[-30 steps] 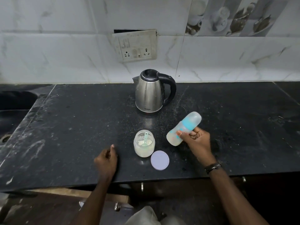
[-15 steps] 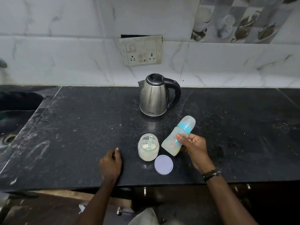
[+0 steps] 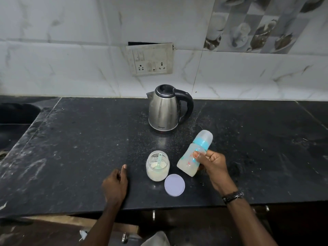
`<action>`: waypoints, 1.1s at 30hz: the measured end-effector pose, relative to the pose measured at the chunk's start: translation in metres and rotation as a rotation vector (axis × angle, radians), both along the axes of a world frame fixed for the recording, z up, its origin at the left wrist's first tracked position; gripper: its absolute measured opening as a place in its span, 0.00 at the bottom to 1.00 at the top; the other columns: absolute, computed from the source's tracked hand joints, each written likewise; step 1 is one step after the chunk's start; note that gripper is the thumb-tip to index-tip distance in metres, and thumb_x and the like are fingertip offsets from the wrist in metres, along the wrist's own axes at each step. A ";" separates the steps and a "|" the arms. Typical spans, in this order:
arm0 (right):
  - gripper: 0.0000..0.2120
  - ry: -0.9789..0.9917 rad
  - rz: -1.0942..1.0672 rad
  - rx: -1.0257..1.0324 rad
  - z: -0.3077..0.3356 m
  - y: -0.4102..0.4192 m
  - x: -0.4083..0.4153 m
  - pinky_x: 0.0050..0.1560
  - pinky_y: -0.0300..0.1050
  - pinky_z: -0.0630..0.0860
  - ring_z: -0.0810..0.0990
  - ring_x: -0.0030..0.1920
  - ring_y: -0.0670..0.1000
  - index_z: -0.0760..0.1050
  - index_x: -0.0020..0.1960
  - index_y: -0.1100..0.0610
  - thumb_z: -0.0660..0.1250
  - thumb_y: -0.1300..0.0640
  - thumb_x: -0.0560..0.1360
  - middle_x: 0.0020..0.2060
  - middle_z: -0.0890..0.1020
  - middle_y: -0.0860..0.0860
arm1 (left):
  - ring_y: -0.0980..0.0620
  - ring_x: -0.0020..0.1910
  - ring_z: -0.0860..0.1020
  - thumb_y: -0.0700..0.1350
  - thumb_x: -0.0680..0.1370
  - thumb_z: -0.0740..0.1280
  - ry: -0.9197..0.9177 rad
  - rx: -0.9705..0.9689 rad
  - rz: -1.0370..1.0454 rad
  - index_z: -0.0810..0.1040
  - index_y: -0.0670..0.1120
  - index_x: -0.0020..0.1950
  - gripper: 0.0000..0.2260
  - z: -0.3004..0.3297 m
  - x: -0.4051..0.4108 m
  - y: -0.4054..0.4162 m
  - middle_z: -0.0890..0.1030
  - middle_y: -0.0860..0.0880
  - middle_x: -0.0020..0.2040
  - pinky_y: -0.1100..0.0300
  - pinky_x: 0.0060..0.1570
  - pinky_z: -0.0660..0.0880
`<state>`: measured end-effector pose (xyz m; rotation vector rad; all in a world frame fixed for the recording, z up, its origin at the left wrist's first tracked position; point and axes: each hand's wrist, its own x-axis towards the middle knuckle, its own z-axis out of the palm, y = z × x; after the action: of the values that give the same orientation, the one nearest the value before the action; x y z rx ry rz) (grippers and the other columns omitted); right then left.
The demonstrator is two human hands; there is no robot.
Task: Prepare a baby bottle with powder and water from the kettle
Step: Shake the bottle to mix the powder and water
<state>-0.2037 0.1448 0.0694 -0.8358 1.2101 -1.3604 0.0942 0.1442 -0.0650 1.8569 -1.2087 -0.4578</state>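
My right hand (image 3: 213, 164) grips a capped baby bottle (image 3: 190, 161) with a blue collar, tilted so its cap points up and to the right; cloudy whitish liquid shows inside. An open glass jar of powder (image 3: 157, 166) with a pale green scoop in it stands just left of the bottle. Its lilac lid (image 3: 174, 185) lies flat by the counter's front edge. A steel kettle (image 3: 166, 108) with a black handle stands at the back, lid closed. My left hand (image 3: 116, 185) rests on the black counter (image 3: 79, 139), fingers curled and thumb up, holding nothing.
A sink (image 3: 16, 119) sits at the far left of the counter. A wall socket plate (image 3: 150, 59) hangs behind the kettle on the tiled wall. Cabinet handles (image 3: 153, 215) show below the counter's front edge.
The bottle in my right hand has shifted slightly, its cap end swinging a little as the hand moves. My left hand stays put on the counter.
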 end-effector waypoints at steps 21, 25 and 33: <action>0.27 -0.111 -0.117 0.037 -0.001 -0.007 -0.011 0.34 0.40 0.80 0.84 0.39 0.51 0.81 0.49 0.59 0.77 0.40 0.60 0.40 0.87 0.53 | 0.45 0.34 0.74 0.33 0.81 0.66 -0.061 -0.044 0.085 0.77 0.38 0.40 0.09 -0.029 0.005 -0.003 0.78 0.39 0.36 0.52 0.37 0.68; 0.28 -0.077 -0.045 -0.015 -0.001 -0.005 -0.009 0.36 0.41 0.80 0.85 0.40 0.50 0.82 0.49 0.60 0.79 0.41 0.59 0.42 0.86 0.55 | 0.43 0.40 0.77 0.31 0.77 0.71 -0.090 -0.120 0.016 0.81 0.37 0.41 0.06 -0.024 0.006 -0.005 0.79 0.40 0.44 0.51 0.43 0.74; 0.28 -0.175 -0.104 -0.071 -0.004 -0.006 -0.004 0.39 0.42 0.82 0.85 0.40 0.49 0.81 0.49 0.60 0.81 0.43 0.56 0.42 0.86 0.53 | 0.49 0.36 0.73 0.38 0.74 0.77 -0.069 -0.032 -0.034 0.76 0.42 0.34 0.13 -0.019 0.008 -0.005 0.76 0.46 0.40 0.56 0.40 0.69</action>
<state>-0.2074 0.1385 0.0654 -0.6950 1.0865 -1.5355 0.1019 0.1395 -0.0845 1.8410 -1.2880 -0.3936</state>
